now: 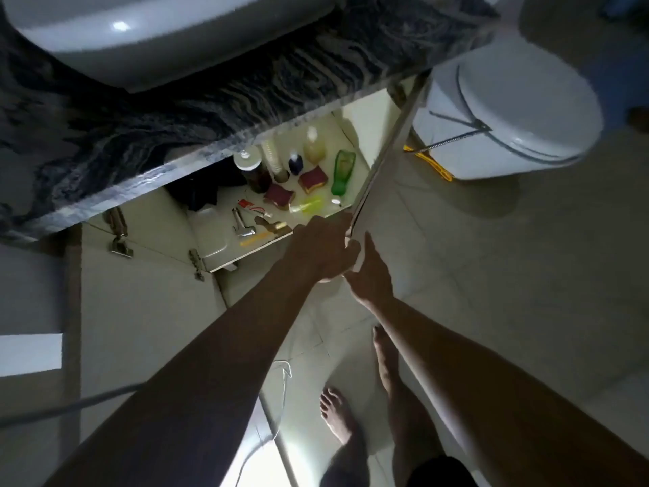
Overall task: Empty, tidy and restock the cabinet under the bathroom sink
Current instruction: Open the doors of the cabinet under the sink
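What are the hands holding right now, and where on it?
The left hand grips the open cabinet door at the lower end of its free edge. The right hand lies flat against the same corner, fingers straight, gripping nothing.

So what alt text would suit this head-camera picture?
A person's left hand grips the open door of the cabinet; the right hand touches it. Bottles, sponges and a tube sit inside, under the sink.
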{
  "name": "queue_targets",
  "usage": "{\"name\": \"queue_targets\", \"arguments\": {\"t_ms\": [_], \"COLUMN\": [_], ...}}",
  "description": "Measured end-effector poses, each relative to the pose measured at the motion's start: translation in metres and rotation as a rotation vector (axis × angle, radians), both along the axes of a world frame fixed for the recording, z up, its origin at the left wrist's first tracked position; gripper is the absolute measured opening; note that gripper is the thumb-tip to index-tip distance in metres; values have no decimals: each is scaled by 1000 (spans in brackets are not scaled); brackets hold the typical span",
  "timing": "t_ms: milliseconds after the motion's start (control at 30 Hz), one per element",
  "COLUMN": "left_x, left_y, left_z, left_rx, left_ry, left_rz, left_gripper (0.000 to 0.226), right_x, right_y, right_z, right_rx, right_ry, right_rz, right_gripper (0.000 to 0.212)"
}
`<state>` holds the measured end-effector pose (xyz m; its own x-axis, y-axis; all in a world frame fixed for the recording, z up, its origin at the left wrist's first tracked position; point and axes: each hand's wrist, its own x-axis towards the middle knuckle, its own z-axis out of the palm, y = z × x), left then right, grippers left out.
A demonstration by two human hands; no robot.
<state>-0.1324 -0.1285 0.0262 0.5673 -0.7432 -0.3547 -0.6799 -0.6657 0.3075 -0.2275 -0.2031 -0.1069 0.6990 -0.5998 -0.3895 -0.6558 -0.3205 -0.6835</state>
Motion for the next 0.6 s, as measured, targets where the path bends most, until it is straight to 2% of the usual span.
{"name": "queue_targets", "arguments": {"t_ms": [67, 167, 333, 467, 600], "left_x": [-16, -28, -28, -37, -49], "left_y": [-9, -22, -37, -69, -113], "left_z": [2, -6, -11, -8, -21], "left_rx": [-40, -11, -27, -136, -3], "left_ry": [-15, -8, 3, -90, -130], "left_rz": [-57, -158, -319, -369, -476], "left_gripper": [53, 52, 57, 60, 61], "right_x": [0, -7, -37, -53, -66], "right_y": [4, -9, -31, -38, -52], "right_z": [-2, -12, 0, -1, -6], "right_rx": [69, 48, -12, -76, -117], "right_ry": [55, 89, 109, 98, 116], "right_rz": [-92, -203, -229, -296, -278], "right_gripper": [74, 55, 45, 41, 38]}}
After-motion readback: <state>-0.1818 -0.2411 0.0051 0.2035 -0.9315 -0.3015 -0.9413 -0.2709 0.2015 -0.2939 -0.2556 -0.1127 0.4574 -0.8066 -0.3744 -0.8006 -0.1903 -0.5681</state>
